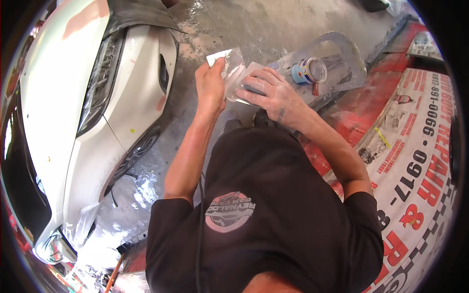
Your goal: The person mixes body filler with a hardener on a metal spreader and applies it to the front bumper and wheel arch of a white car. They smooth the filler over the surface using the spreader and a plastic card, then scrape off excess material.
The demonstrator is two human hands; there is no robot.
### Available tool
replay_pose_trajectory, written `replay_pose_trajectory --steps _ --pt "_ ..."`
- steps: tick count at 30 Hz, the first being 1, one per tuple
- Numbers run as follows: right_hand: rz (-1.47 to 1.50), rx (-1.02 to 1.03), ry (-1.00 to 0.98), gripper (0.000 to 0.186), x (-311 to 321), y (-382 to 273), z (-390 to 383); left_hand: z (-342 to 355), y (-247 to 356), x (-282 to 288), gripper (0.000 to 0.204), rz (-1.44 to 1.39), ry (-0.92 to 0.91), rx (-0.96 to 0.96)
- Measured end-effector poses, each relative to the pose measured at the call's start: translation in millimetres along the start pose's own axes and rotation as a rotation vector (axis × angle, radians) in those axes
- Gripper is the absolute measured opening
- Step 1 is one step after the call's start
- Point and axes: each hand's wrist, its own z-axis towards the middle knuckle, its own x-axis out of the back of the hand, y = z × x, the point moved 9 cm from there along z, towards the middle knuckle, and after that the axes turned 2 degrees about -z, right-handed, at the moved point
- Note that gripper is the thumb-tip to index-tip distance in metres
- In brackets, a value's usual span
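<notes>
My left hand (211,88) is closed, thumb on top, on a thin flat plate (233,61) with a white smear of paste across it. Close to its right, my right hand (273,93) is closed on a flat, pale spreader (251,69). Under its fingers a dark grey patch shows, and I cannot make out what it is. The spreader's lower edge meets or overlaps the plate's near edge; which of the two is unclear. Both hands are raised in front of me, above the floor.
A white car (132,83) with patches of pinkish filler stands along my left. To the right, a blue-labelled tin (309,72) sits by a translucent plastic piece (359,68). A large printed banner (415,146) covers the right side. Wet-looking grey concrete floor (220,24) lies ahead.
</notes>
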Motion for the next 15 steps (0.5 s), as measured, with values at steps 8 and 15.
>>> replay_pose_trajectory --steps 8,15 --pt "0.145 -0.127 -0.077 0.049 -7.9 29.8 -28.7 8.3 39.1 12.0 0.029 -0.007 0.184 -0.195" --pt "0.435 -0.187 0.307 0.060 47.4 18.9 -5.2 17.1 -30.4 -2.7 0.038 -0.532 -0.022 0.179"
